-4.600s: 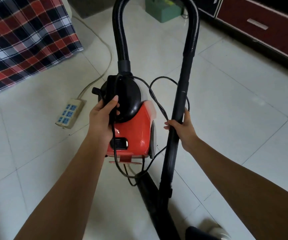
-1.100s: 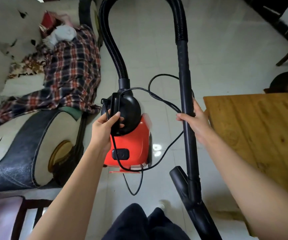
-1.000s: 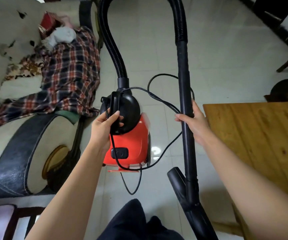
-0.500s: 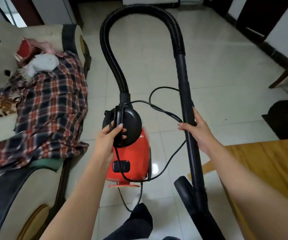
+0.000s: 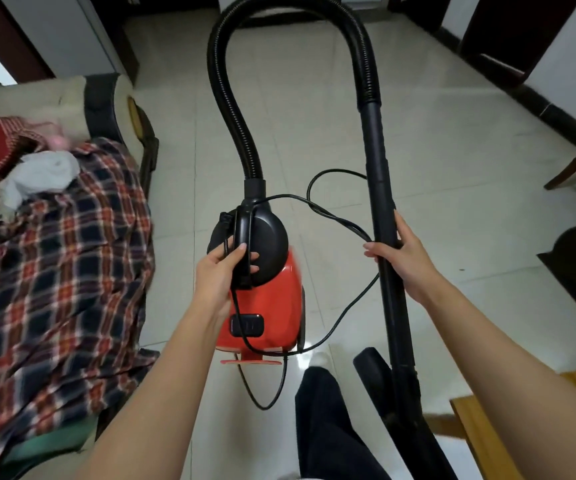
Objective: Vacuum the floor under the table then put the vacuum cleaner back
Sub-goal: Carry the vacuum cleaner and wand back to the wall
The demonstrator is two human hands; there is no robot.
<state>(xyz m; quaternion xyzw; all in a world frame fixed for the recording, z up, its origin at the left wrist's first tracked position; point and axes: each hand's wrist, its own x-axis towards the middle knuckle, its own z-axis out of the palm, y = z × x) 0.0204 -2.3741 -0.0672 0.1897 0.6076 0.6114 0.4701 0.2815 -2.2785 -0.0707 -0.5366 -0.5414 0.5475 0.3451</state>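
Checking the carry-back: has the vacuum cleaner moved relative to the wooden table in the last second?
Yes. The vacuum cleaner has gone forward past the wooden table, whose corner now shows only at lower right.

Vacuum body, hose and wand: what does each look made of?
Vacuum body: hard plastic by the look, with a glossy red shell and a smooth black dome. Hose: flexible ribbed plastic, matte black, bent in an arch. Wand: rigid black tube with a satin sheen; plastic or coated metal, cannot tell.

Glossy red plastic vacuum cleaner, ribbed black hose, shiny floor tiles, wooden table
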